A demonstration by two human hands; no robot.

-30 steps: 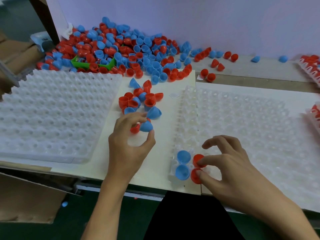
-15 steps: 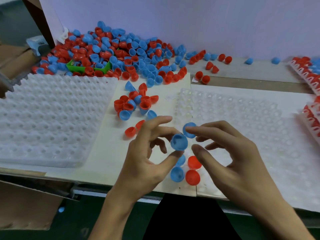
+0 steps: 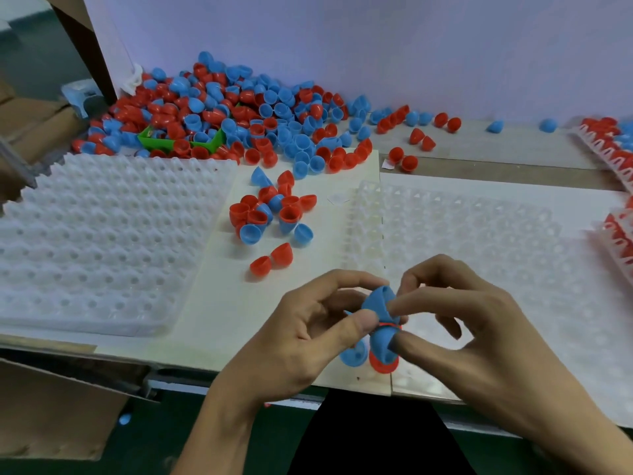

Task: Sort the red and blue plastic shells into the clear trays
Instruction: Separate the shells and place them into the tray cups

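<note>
While a second ago apart, now brought together: left hand and right hand pinching blue shells between fingertips, just above near corner of clear tray. Nested pair likely being separated; seating in tray next.

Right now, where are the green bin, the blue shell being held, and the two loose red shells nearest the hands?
green bin (image 3: 150, 140): head view, front rim.
held blue shell (image 3: 378, 299): head view, outer dome.
two red shells (image 3: 281, 254): head view, right shell's dome.
</note>
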